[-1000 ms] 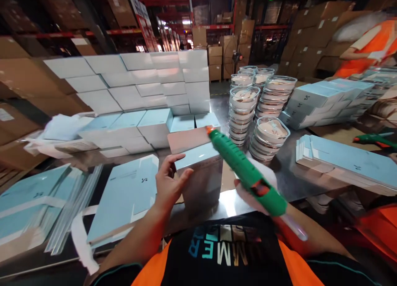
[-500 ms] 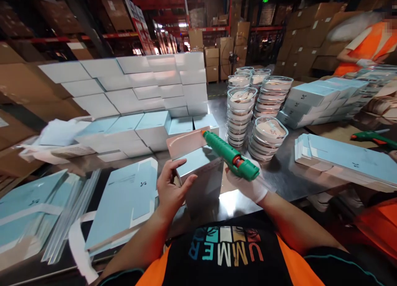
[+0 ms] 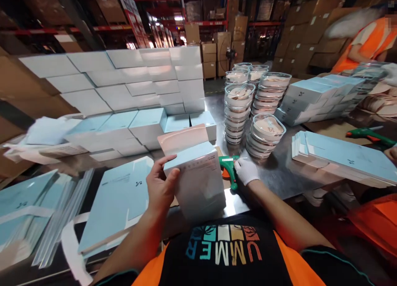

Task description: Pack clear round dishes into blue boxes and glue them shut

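My bare left hand (image 3: 161, 182) grips the left side of a pale blue and white carton (image 3: 200, 182), thumb on its front face and fingers near the top edge. The carton is tilted, and its pinkish flap (image 3: 184, 139) stands raised at the back. Just right of the carton, a green hot glue gun (image 3: 230, 170) with an orange trigger lies on the metal table, partly hidden behind the carton. My white-gloved right hand (image 3: 247, 171) is at the gun's rear end, off its handle, with loosely bent fingers.
Stacked white cartons (image 3: 133, 75) form a wall at the back left. Clear round containers (image 3: 238, 112) stand in stacks right of centre. Flat blue cartons (image 3: 118, 195) lie at left, more (image 3: 344, 158) at right. A co-worker in an orange vest (image 3: 362, 46) stands at far right, near another glue gun (image 3: 370, 135).
My right hand has lowered the glue gun from above the carton's flap to the table and released its handle. My left hand has tilted the carton, turning its front face more towards me.
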Available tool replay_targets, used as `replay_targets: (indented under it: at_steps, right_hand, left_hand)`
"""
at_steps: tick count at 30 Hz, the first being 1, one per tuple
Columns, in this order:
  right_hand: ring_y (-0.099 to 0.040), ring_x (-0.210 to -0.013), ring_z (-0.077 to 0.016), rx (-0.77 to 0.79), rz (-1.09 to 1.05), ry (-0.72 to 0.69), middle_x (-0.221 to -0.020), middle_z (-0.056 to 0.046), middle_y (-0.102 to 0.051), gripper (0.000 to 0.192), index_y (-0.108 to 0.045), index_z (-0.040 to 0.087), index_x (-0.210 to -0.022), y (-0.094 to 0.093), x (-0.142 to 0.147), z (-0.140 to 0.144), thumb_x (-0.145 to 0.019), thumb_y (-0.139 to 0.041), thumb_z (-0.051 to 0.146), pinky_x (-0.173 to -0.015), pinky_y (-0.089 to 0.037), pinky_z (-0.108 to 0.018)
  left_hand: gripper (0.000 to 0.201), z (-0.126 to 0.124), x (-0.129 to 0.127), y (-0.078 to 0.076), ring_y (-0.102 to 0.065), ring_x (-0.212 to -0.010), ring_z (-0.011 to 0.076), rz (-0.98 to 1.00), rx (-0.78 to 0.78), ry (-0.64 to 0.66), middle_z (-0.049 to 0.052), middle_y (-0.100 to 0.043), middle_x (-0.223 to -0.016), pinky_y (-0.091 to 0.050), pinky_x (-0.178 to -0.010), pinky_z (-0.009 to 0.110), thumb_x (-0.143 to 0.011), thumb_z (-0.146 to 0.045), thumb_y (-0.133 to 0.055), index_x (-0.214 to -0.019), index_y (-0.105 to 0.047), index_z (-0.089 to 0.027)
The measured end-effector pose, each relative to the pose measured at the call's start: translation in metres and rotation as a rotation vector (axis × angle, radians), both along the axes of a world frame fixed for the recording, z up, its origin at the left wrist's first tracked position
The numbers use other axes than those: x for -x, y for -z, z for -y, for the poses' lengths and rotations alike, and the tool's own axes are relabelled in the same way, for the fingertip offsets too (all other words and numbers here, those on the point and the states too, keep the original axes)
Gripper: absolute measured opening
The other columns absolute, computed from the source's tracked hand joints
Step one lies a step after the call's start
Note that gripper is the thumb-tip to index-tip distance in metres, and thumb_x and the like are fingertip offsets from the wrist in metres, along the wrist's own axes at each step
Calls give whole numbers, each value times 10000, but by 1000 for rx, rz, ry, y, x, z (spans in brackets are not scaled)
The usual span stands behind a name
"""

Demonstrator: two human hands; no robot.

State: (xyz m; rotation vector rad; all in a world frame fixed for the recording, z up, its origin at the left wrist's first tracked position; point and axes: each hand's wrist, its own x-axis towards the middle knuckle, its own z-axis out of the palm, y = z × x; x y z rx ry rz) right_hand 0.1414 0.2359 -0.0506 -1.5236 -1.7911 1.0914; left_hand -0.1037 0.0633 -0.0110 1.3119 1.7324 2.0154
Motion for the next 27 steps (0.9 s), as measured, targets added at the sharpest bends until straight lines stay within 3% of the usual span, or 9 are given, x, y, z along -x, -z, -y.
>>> replay_targets:
  at_steps: [2,5,9,13,16,20,23,27]
  right_hand:
    - [-729,-1244,-310,-94,-119,-59,-1182,-121,-814,337,-778,196,-1151,-14,4,9,-1013,-617,458,-1083,-570,-414]
    - [-706,-1295,-299,-232,-434,-291,-1397,-106,-747,547,-669,216,-1436,-43,18,28,-1012,-617,557,-1125,-574,-441]
    - [-677,-1328,-314,-255,-572,-497,-1402,-117,-735,639,-635,218,-1461,-67,29,41,-960,-696,610,-1223,-503,-502]
    - [-620,-1443,-359,-280,-533,-595,-1497,-169,-676,860,-623,216,-1427,-56,19,36,-791,-870,739,-1244,-484,-526]
    - [-492,-1593,-371,-460,-464,-661,-1662,-191,-553,678,-689,238,-1313,-42,8,34,-843,-874,691,-1311,-392,-568]
    - [-532,-1581,-309,-598,-473,-797,-1708,-169,-529,325,-732,278,-1339,-40,1,43,-1076,-690,463,-1288,-431,-565]
    - [-605,-1512,-281,-628,-470,-832,-1632,-142,-621,290,-745,315,-1367,-47,-1,46,-1107,-647,398,-1243,-493,-540]
    - [-640,-1448,-286,-699,-434,-806,-1538,-111,-703,269,-777,341,-1329,-49,1,42,-1119,-615,384,-1224,-507,-568]
  left_hand:
    - [673,-1,-4,-1,-691,-855,246,36,1,45,58,-725,-921,-566,-741,331,-797,-781,-821,-1144,-772,-206]
    - [699,-4,-11,-3,-708,-920,271,20,-1,95,76,-749,-971,-583,-820,364,-733,-794,-868,-1095,-792,-201]
    - [691,-8,-15,4,-716,-989,292,-65,-12,118,102,-752,-1049,-583,-844,383,-738,-823,-847,-1037,-795,-203]
    - [594,-16,-8,16,-722,-1180,301,-91,-203,113,107,-729,-1212,-578,-1002,415,-762,-733,-901,-1006,-702,-229]
    - [600,-19,-1,16,-769,-1111,290,-68,-312,192,57,-750,-1098,-594,-1036,472,-769,-650,-945,-1111,-640,-263]
    - [354,-16,5,7,-752,-1210,330,-288,-233,354,105,-780,-1126,-595,-1077,533,-921,-584,-839,-1049,-796,-257]
    - [196,-14,6,5,-751,-1240,330,-369,-301,414,101,-814,-1135,-599,-1081,559,-986,-453,-799,-1085,-833,-287]
    - [154,-11,15,-3,-776,-1207,347,-425,-309,409,104,-834,-1083,-629,-1034,575,-990,-409,-795,-1070,-839,-285]
